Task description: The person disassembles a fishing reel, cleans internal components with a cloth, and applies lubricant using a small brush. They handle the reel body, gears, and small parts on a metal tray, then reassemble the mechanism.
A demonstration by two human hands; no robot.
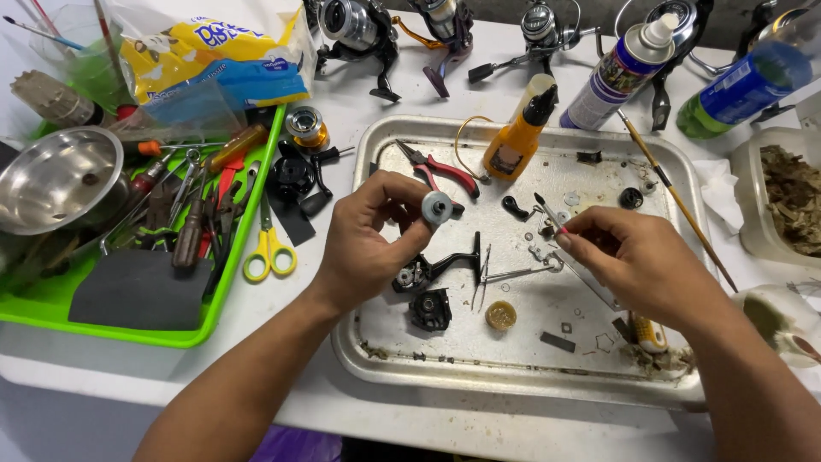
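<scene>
A small grey round part (437, 207) is being pinched in the left hand (369, 244) fingertips; a thin brush (556, 224) is being gripped by the right hand (637, 261).

Over a metal tray (513, 376) on a white bench (359, 411), the left hand (368, 239) is pinching a small grey round part (437, 207) between thumb and fingers, while the right hand (637, 261) is holding a thin brush (564, 231) with its dark tip pointing toward that part. Red pliers (445, 171), an orange bottle (517, 137), a black crank (440, 269) and a brass cap (500, 316) are lying on the tray. A green tray (248, 239) of tools, with yellow scissors (268, 248) beside it, is sitting at left.
</scene>
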